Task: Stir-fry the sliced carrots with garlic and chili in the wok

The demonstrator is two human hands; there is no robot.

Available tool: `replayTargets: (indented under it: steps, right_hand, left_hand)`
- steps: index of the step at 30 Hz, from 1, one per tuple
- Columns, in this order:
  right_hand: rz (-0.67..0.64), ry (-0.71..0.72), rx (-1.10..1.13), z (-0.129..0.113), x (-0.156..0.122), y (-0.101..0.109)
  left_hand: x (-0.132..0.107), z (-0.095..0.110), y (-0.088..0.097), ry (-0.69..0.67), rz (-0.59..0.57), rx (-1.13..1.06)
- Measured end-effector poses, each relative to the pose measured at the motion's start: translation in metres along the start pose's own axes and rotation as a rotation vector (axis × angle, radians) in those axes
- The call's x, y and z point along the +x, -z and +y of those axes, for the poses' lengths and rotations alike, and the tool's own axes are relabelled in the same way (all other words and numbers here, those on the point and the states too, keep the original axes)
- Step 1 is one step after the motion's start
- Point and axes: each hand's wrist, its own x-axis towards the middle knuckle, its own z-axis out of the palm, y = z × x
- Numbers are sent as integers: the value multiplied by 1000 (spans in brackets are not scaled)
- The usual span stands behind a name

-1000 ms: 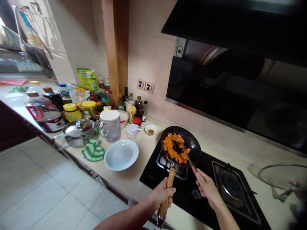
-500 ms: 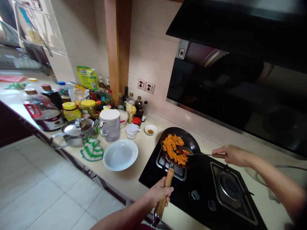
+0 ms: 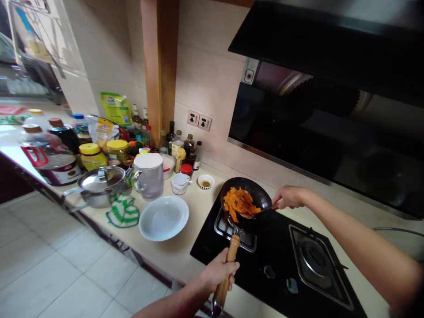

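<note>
Along the tiled wall (image 3: 198, 79) runs a pale bench (image 3: 195, 225), dark range hood (image 3: 314, 53) overhead, black stove (image 3: 281, 247) set in. Right burner (image 3: 316, 258) in view; dark wok (image 3: 263, 192) over the left one, can't tell if resting flat or slightly lifted.

Left of stove: lidded steel pot (image 3: 106, 199), pitcher (image 3: 149, 181) with white lid, white plate (image 3: 164, 218), green-striped cloth (image 3: 122, 211) between pot and plate.

Wooden wok handle (image 3: 234, 246), long axis from the wok's near rim back toward the person. Left hand (image 3: 220, 269) wrapped round it, fingers clamped on the wood. Right hand (image 3: 289, 197) at the wok's right rim, fingers clamped on the brown-handled utensil (image 3: 274, 206); its long axis runs left and a little toward the person, tip hidden by food. Small striped bowl (image 3: 206, 187) just left of the wok.

Orange pieces (image 3: 236, 201) heaped in the wok's left and middle. Key relation: they lie left of the right fingers, beyond the left ones; right hand looks nearer, utensil pointing straight at them.
</note>
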Motion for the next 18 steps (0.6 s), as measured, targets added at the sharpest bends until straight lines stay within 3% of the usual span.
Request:
replayTargets:
  steps: [6,10,13,15,18]
  right_hand:
    - [-105,-31,97,34,-30,-3]
    - [-156,87,80,17,-32,-17]
    - [2,193,218,0,-15,-44]
    - [86,82,382,1,-5,-62]
    - [86,-85,631,24,-6,-77]
  left_hand:
    - [4,-4,0,14,-3,-1]
    - [4,-4,-3,13,20,4]
    - [2,-3,-7,30,26,5]
    - [2,-3,-8,38,34,-2]
    - [2,-4,-8,35,30,-15]
